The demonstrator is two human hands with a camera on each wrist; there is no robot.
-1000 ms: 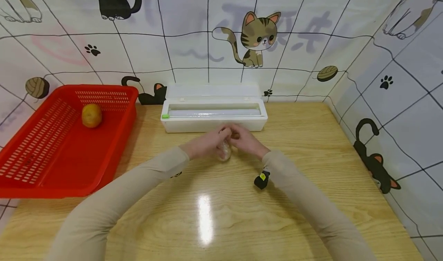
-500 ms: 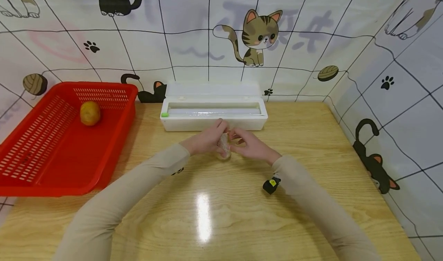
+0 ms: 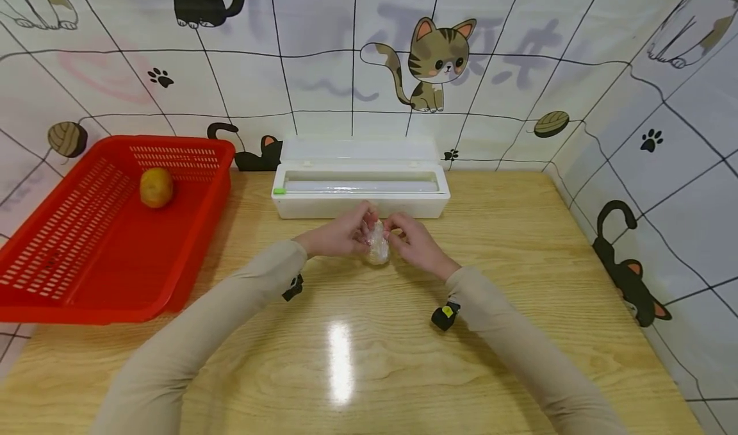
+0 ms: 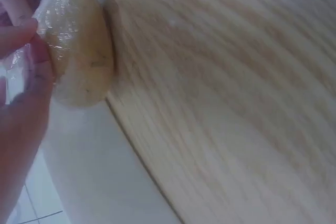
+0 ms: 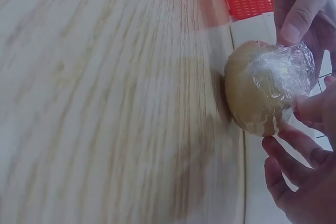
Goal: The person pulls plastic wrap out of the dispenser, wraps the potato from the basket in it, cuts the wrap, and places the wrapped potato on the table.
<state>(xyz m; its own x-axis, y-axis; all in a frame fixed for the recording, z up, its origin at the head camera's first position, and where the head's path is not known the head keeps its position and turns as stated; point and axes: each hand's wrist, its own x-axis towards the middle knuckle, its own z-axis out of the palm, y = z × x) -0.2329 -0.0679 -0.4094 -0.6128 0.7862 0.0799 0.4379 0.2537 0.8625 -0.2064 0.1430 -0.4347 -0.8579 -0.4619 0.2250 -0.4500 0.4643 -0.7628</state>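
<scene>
A potato (image 4: pixel 84 51) wrapped in clear cling film (image 5: pixel 283 74) rests on the table, held upright between both hands in front of the white dispenser. My left hand (image 3: pixel 343 233) pinches the bunched film on its left side, the thumb lying on the film in the right wrist view. From the right, my right hand (image 3: pixel 418 243) pinches the gathered film between thumb and fingers, other fingertips (image 5: pixel 270 142) close under the potato. Just behind the hands stands the cling film box (image 3: pixel 369 205), lid raised, its film roll (image 3: pixel 363 186) and green slider (image 3: pixel 279 191) showing.
On the left is a red plastic basket (image 3: pixel 167 281) with perforated sides, and a round yellow-brown potato-like item (image 3: pixel 156 188) lies in it. A wall sheet (image 3: pixel 323 76) printed with cats borders the wooden table (image 3: pixel 461 384) at the back and right.
Both hands keep working at the film. The right hand has moved slightly outward and toward the body, and the left hand has drawn back a little, so more of the wrapped potato shows.
</scene>
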